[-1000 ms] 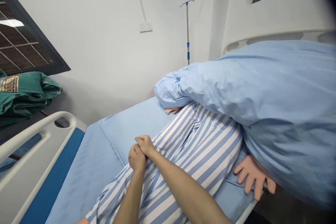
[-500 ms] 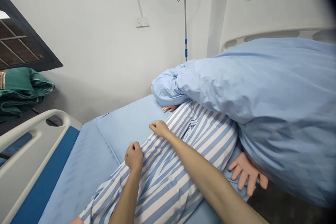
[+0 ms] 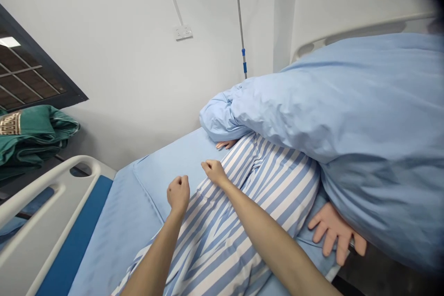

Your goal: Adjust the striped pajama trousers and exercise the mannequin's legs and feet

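White wall (image 3: 118,51) is seen behind a bed (image 3: 163,171) spread with a light blue sheet. Striped trousers, blue and white (image 3: 277,189), are laid along the bed, worn by a lying figure; their upper end is covered by light blue cloth (image 3: 347,101), whether garment or quilt cannot be told. By the far edge of the trousers, 2 fists are held apart, reached across from the near side, perhaps because that edge could not otherwise be met. Fingers of the left hand (image 3: 178,192) are curled in, over the sheet and trouser border; the right hand (image 3: 214,171) is likewise closed, nearer the cloth. No object is seen in either, and whether a fold is pinched inside cannot be told. From under the cloth, 2 figure hands are shown: the far one (image 3: 226,144) is mostly covered, while the near one (image 3: 335,231) is spread at the mattress edge, apparently left where its arm falls. Beyond, a drip stand (image 3: 240,23) is placed close to the wall, presumably so that the bedside is kept free. At the left, an end board (image 3: 34,245) is fitted, likely to contain the mattress, with bunched green fabric (image 3: 45,125) beyond it.
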A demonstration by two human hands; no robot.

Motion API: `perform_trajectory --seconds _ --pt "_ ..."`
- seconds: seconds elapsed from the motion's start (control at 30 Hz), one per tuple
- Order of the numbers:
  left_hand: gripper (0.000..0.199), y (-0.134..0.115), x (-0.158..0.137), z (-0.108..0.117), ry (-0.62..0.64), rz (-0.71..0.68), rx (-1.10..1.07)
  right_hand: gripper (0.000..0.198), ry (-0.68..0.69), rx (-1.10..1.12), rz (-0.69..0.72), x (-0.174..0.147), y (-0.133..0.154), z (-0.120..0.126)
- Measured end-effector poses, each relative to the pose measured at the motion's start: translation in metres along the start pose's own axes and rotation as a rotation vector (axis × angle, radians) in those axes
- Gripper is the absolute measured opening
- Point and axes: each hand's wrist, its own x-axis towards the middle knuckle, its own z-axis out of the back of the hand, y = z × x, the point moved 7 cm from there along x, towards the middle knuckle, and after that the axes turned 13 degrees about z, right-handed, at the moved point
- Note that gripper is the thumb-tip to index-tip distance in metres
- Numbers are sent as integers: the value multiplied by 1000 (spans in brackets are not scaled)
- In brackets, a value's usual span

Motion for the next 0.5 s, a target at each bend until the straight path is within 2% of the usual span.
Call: perform_trajectory --seconds 0.1,0.2,0.37,0.5 --pt "27 -30 10 -9 38 37 -291 38 -56 41 -45 2 -4 4" --pt "26 -41 8 -36 80 96 -441 37 -81 98 -86 3 -8 5" --pt "30 -26 -13 -84 167 83 -341 34 -80 121 -92 5 -13 3" --pt "30 -13 -17 -89 129 74 -283 35 -44 92 -122 5 -14 -1"
